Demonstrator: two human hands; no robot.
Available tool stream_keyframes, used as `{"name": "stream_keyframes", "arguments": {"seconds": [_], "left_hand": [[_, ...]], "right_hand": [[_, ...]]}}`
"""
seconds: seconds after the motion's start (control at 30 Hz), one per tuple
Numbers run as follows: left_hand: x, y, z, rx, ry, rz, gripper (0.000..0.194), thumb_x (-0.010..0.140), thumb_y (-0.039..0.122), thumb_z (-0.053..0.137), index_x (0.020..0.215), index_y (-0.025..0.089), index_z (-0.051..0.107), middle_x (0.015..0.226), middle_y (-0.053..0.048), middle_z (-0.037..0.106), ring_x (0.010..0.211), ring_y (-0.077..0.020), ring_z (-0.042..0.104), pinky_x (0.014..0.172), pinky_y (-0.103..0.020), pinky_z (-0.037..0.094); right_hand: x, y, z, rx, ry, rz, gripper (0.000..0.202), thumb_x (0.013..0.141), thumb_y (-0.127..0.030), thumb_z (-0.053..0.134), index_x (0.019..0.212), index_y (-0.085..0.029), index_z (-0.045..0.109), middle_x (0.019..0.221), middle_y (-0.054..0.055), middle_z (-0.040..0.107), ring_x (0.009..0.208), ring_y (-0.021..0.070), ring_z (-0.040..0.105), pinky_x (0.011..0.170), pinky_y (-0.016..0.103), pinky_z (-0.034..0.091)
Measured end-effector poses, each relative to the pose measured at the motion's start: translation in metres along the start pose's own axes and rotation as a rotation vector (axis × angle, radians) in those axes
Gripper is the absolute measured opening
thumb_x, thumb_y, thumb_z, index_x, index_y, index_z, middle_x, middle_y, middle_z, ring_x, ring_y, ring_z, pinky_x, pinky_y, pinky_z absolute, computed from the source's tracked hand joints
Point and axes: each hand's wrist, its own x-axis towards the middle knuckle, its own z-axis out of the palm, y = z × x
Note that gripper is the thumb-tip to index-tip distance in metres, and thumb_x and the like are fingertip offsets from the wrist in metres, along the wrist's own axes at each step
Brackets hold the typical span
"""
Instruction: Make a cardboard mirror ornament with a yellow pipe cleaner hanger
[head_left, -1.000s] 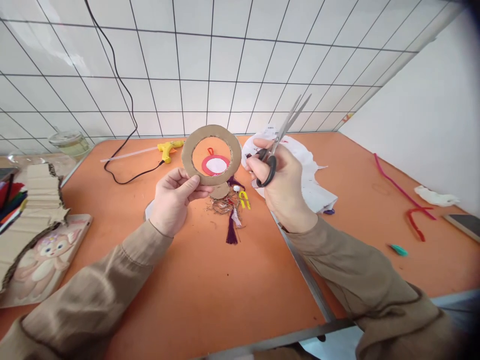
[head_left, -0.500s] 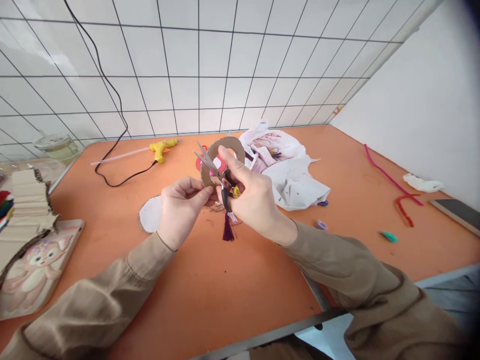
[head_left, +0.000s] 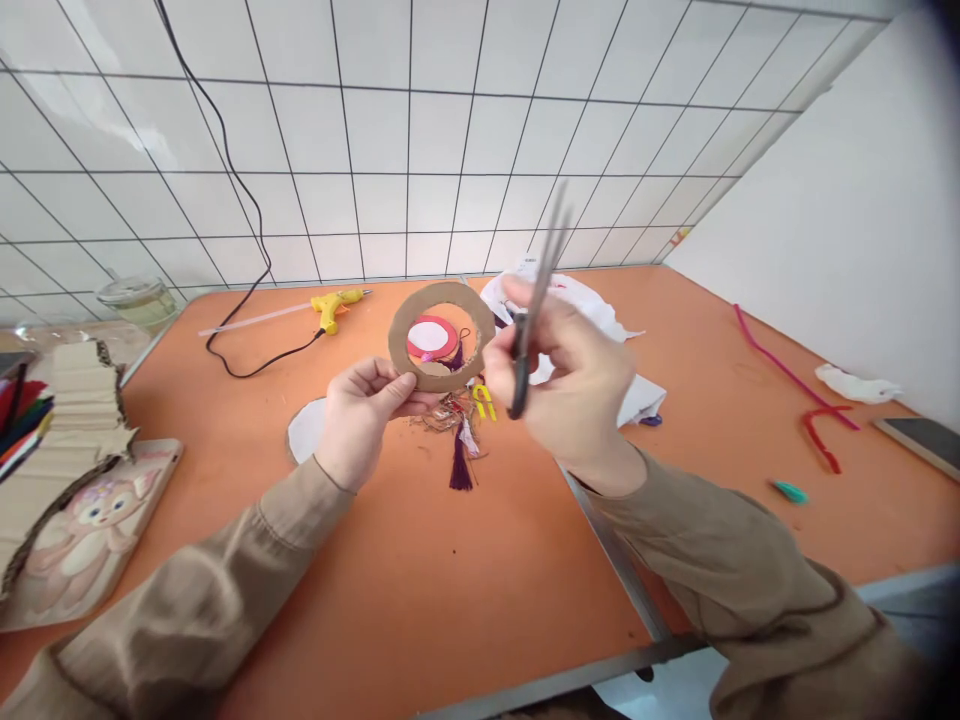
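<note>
Scissors (head_left: 538,295) have moved clear, right of the ring (head_left: 400,337); half a second ago their blades overlapped it. Left hand (head_left: 362,407): grip pinching the ring's lower edge, ring held above the surface (head_left: 390,570). Right hand (head_left: 589,385): grip closed on the scissors' handles, blades upward, blurred. Relative to the ring: glue gun (head_left: 328,308) left, tassel (head_left: 460,468) below, bag (head_left: 643,398) right, partly hidden.

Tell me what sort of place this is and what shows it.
Probably a craft workspace: a glue gun and a purple tassel lie on the orange table, with scissors and a cardboard ring held above it.
</note>
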Motion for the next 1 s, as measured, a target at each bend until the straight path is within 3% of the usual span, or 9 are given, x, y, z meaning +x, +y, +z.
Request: {"name": "stream_keyframes", "arguments": {"seconds": [0.13, 0.27, 0.4, 0.5, 0.7, 0.9, 1.0], "left_hand": [[0.009, -0.002, -0.008, -0.076, 0.006, -0.024, 0.039, 0.059, 0.028, 0.091, 0.07, 0.015, 0.056, 0.062, -0.002, 0.072, 0.062, -0.0162, 0.075, 0.059, -0.019, 0.059], [0.008, -0.001, -0.008, -0.078, -0.015, -0.02, 0.038, 0.061, 0.029, 0.09, 0.071, 0.015, 0.056, 0.062, -0.002, 0.071, 0.062, -0.0168, 0.075, 0.057, -0.02, 0.059], [0.007, -0.001, -0.007, -0.074, -0.037, -0.03, 0.04, 0.061, 0.031, 0.09, 0.072, 0.016, 0.055, 0.061, -0.002, 0.07, 0.06, -0.0171, 0.075, 0.056, -0.02, 0.058], [0.006, -0.001, -0.007, -0.053, -0.057, -0.022, 0.039, 0.061, 0.033, 0.09, 0.072, 0.016, 0.056, 0.064, -0.003, 0.072, 0.06, -0.0172, 0.074, 0.056, -0.022, 0.058], [0.008, -0.001, -0.011, -0.013, -0.08, 0.061, 0.038, 0.067, 0.034, 0.088, 0.074, 0.017, 0.056, 0.06, 0.001, 0.069, 0.062, -0.0179, 0.075, 0.057, -0.021, 0.058], [0.003, -0.002, -0.005, -0.112, -0.123, -0.041, 0.036, 0.06, 0.028, 0.093, 0.072, 0.015, 0.062, 0.069, -0.003, 0.075, 0.064, -0.0134, 0.074, 0.061, -0.018, 0.059], [0.0, -0.001, -0.001, -0.148, -0.143, -0.083, 0.033, 0.059, 0.027, 0.093, 0.076, 0.015, 0.068, 0.07, -0.003, 0.076, 0.063, -0.012, 0.073, 0.06, -0.018, 0.058]], "right_hand": [[0.015, 0.007, -0.009, 0.099, 0.104, 0.172, 0.03, 0.08, -0.027, 0.074, 0.109, -0.03, 0.07, 0.075, -0.001, 0.067, 0.063, 0.0176, 0.063, 0.055, 0.035, 0.051], [0.025, 0.021, -0.008, 0.256, -0.005, 0.392, 0.033, 0.074, -0.032, 0.081, 0.105, -0.028, 0.068, 0.079, 0.001, 0.068, 0.069, 0.0197, 0.065, 0.059, 0.036, 0.052], [0.028, 0.033, -0.003, 0.361, -0.078, 0.596, 0.039, 0.066, -0.02, 0.078, 0.103, -0.022, 0.067, 0.07, -0.002, 0.062, 0.051, 0.0136, 0.053, 0.044, 0.031, 0.041], [0.031, 0.039, -0.002, 0.428, -0.1, 0.674, 0.03, 0.069, -0.023, 0.074, 0.097, -0.022, 0.065, 0.063, -0.005, 0.055, 0.046, 0.0118, 0.047, 0.04, 0.029, 0.034], [0.031, 0.028, -0.005, 0.51, -0.271, 0.634, 0.019, 0.068, -0.032, 0.077, 0.08, -0.025, 0.063, 0.064, -0.003, 0.055, 0.047, 0.0119, 0.044, 0.041, 0.029, 0.034], [0.022, 0.013, -0.001, 0.409, -0.106, 0.461, 0.019, 0.067, -0.022, 0.073, 0.084, -0.026, 0.064, 0.068, -0.003, 0.059, 0.055, 0.0139, 0.051, 0.05, 0.032, 0.046], [0.017, 0.007, 0.0, 0.374, -0.092, 0.379, 0.019, 0.07, -0.022, 0.074, 0.084, -0.027, 0.062, 0.069, -0.003, 0.06, 0.06, 0.0154, 0.055, 0.056, 0.033, 0.049]]}}
